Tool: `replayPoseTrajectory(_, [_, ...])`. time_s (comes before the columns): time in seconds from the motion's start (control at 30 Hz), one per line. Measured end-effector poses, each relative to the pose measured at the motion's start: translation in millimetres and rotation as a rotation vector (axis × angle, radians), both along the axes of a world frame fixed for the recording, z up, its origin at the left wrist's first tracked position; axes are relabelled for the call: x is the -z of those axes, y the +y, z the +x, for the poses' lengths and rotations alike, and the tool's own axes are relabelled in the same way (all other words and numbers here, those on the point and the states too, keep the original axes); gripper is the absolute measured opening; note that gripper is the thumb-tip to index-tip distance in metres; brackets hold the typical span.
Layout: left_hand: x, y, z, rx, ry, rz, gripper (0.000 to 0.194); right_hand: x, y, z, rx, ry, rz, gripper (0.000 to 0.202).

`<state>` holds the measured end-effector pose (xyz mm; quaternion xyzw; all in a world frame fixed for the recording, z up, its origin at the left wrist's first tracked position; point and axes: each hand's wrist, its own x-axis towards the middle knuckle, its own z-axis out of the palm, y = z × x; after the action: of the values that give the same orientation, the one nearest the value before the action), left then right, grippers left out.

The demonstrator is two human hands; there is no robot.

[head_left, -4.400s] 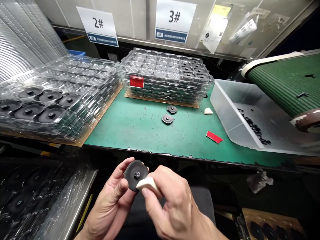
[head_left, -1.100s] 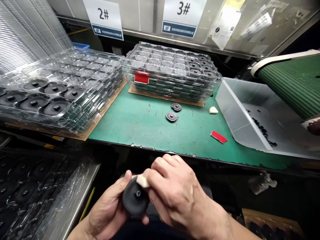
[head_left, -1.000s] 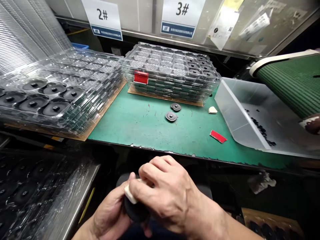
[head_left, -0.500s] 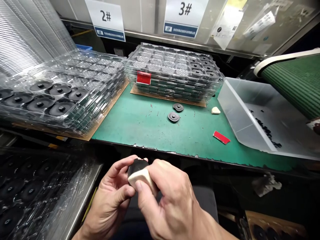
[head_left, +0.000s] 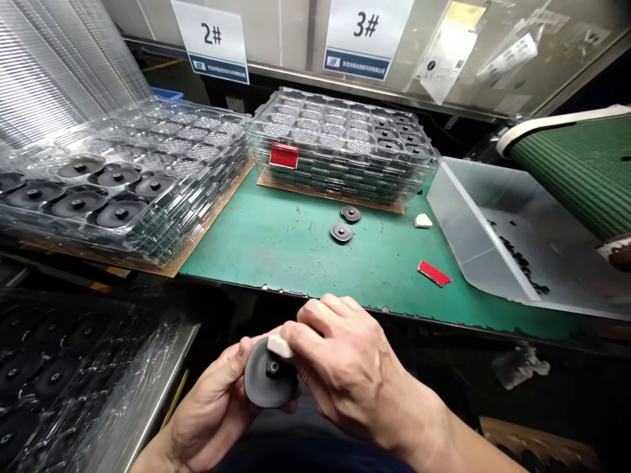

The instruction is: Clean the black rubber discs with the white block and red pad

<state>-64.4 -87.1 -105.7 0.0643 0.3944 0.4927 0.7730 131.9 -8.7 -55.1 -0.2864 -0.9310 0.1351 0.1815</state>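
My left hand [head_left: 217,401] grips a round black disc [head_left: 261,387] by its edge, in front of the bench. The disc's dished face, with a small raised hub at its centre, is turned towards me. In my right hand [head_left: 345,368] is a cream-white block [head_left: 280,346], pinched in the fingers and pressed on the upper part of the disc near the hub. My right fingers hide part of the block and the disc's right side. Two similar discs, a rear one [head_left: 351,213] and a nearer one [head_left: 342,232], lie on the green bench top [head_left: 276,243].
Stacked clear trays with black discs stand at the left [head_left: 162,223] and at the back [head_left: 340,174]. A small white block [head_left: 422,221] and a red strip [head_left: 434,273] lie at the right, beside a translucent bin [head_left: 458,230] holding small black parts. A green conveyor belt [head_left: 582,171] slopes above it.
The disc has turned so that its hubbed face shows towards me. My right hand has moved up and over, bringing the white block from the disc's near side to its upper face.
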Motion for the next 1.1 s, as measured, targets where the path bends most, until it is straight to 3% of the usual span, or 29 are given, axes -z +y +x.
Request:
replayPoseTrajectory(0.17, [6.8, 4.4, 6.4, 0.034, -0.061, -0.058, 0.039, -5.1, 3.1, -1.6, -0.138, -0.003, 0.055, 0.016])
replayPoseTrajectory(0.27, [6.4, 7.4, 4.3, -0.103, -0.01, -0.017, 0.035, -6.1, -2.3, -2.4, 0.037, 0.012, 0.021, 0.018])
replayPoseTrajectory(0.33, [3.9, 9.0, 1.1, -0.195, 0.048, 0.022, 0.044, -7.2, -8.5, -1.1, 0.11, 0.053, -0.127, 0.023])
replayPoseTrajectory(0.43, [-3.0, 10.9, -3.0, -0.259, 0.114, 0.062, 0.048, -3.4, -9.0, 9.6, 0.072, 0.151, -0.425, 0.023])
replayPoseTrajectory(0.5, [-9.0, 12.1, -4.1, -0.285, 0.137, 0.079, 0.05, 9.1, 3.7, 25.8, 0.189, 0.221, -0.401, 0.019])
replayPoseTrajectory(0.6, [-17.4, 14.2, -3.9, -0.316, 0.157, 0.096, 0.054, 41.8, 36.5, 59.9, 0.553, 0.266, -0.156, 0.027])
replayPoseTrajectory(0.73, [-21.5, 16.0, -0.6, -0.333, 0.179, 0.078, 0.053, 75.3, 55.5, 85.7, 0.669, 0.266, -0.187, 0.034])
replayPoseTrajectory(0.87, [-14.8, 14.9, 11.8, -0.321, 0.214, 0.07, 0.053, 71.1, 17.0, 53.8, 0.593, 0.373, -0.442, 0.029])
replayPoseTrajectory(1.0, [-6.8, 13.0, 27.3, -0.285, 0.251, 0.091, 0.047, 56.5, -24.8, 1.3, 0.405, 0.503, -0.853, 0.056])
replayPoseTrajectory(1.1, [-4.5, 14.3, 32.1, -0.26, 0.289, 0.093, 0.042, 51.7, -36.5, -16.8, 0.425, 0.632, -0.955, 0.061])
